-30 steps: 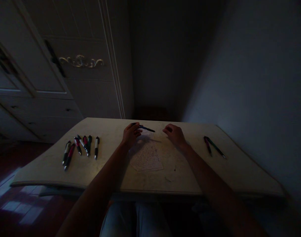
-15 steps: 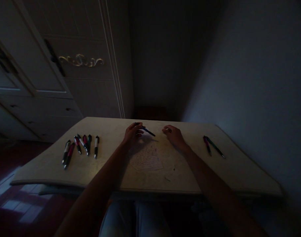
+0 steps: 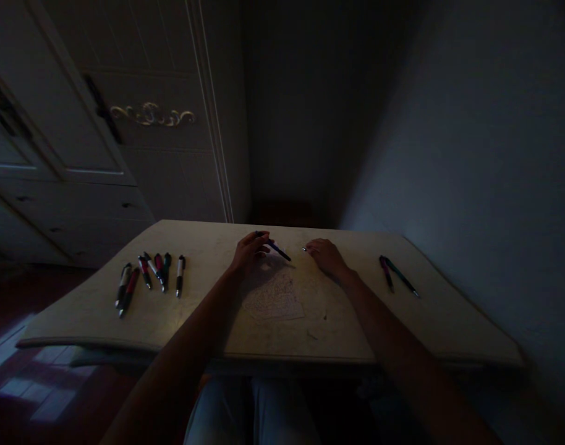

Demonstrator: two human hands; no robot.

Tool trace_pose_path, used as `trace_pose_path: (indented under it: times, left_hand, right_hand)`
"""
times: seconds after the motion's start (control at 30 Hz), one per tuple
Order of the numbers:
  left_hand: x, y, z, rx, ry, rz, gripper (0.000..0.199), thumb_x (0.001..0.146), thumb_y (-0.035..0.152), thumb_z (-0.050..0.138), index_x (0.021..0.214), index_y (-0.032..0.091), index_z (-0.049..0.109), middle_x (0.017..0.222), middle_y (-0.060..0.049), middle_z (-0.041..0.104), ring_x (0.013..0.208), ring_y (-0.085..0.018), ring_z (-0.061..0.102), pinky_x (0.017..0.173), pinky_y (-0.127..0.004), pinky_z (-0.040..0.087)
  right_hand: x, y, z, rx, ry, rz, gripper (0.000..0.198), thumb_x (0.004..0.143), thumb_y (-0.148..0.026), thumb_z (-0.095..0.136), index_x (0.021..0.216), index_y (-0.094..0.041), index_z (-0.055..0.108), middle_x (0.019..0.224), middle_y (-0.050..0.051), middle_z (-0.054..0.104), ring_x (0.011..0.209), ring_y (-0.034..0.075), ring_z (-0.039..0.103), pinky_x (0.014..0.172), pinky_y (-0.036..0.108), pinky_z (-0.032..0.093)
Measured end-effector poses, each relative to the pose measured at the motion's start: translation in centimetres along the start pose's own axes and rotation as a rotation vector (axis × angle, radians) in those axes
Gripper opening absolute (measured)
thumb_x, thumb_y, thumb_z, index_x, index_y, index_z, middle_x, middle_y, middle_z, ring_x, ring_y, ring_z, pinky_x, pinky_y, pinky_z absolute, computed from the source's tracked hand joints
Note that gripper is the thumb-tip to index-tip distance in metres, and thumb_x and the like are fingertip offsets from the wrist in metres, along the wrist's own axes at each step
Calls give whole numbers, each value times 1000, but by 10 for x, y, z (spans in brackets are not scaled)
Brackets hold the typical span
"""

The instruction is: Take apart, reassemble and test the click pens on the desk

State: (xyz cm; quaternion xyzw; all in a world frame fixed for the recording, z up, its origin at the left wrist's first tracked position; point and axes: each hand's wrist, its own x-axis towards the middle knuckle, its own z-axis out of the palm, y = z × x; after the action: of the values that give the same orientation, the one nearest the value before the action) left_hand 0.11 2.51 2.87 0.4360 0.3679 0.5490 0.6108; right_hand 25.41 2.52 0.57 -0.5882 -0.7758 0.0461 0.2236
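My left hand [image 3: 251,251] is closed on a slim dark blue pen [image 3: 279,251], which slants down to the right above the table. Facing it across a small gap, my right hand [image 3: 326,255] has its fingers pinched together. A small silvery piece [image 3: 304,249] pokes out from those fingertips; it looks like a pen tip, though most of it is hidden. Below my left hand lies a creased sheet of paper [image 3: 276,300] covered in marks.
Several pens with coloured and white barrels, among them a white and black pen [image 3: 180,277], lie on the table [image 3: 208,321] at left. A purple pen [image 3: 386,274] and a green pen [image 3: 403,277] lie at right. Small scraps [image 3: 313,335] sit near the front edge. A wall [image 3: 472,185] borders the right.
The pen in my left hand has tilted slightly more downward. My right fingers have turned palm-down, and the silvery piece now shows at their tips.
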Motion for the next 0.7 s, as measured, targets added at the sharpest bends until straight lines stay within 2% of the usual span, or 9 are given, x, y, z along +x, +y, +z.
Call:
trace_pose_path:
  times: [0.13, 0.2, 0.3, 0.53, 0.7]
  left_hand:
    - [2, -1, -1, -1, 4, 9, 45, 58, 41, 83, 93, 17, 67, 87, -8, 71, 60, -11, 58, 52, -21, 40]
    - [2, -1, -1, -5, -5, 17, 46, 58, 41, 83, 94, 17, 67, 88, -7, 71, 61, -11, 59, 52, -21, 40]
    - [0, 0, -1, -9, -19, 25, 46, 60, 40, 83, 96, 17, 67, 89, -7, 71, 62, -11, 59, 54, -21, 41]
    - [-1, 2, 1, -14, -43, 14, 47, 61, 39, 83, 99, 17, 67, 89, -7, 71, 62, -11, 59, 55, -22, 41]
    - [-1, 2, -1, -4, -54, 21, 46, 63, 40, 82, 100, 17, 68, 90, -8, 71, 63, -11, 59, 57, -22, 41]
  right_hand:
    - [0, -5, 1, 16, 12, -68, 25, 90, -21, 55, 110, -20, 72, 121, 10, 69, 112, 22, 60, 101, 34, 42]
    - [0, -7, 1, 25, -6, -106, 22, 89, -20, 57, 103, -18, 74, 114, 10, 71, 109, 21, 62, 99, 34, 42]
    - [0, -7, -2, 33, -15, -90, 20, 87, -16, 57, 96, -16, 75, 104, 10, 73, 102, 20, 63, 98, 32, 43]
    - [-5, -11, -12, 65, -3, 18, 39, 85, -10, 54, 122, -18, 66, 105, 9, 71, 95, 18, 63, 92, 31, 45]
    - [-5, -8, -9, 6, -53, -37, 33, 84, -3, 48, 104, -15, 72, 102, 11, 69, 98, 20, 61, 90, 31, 44]
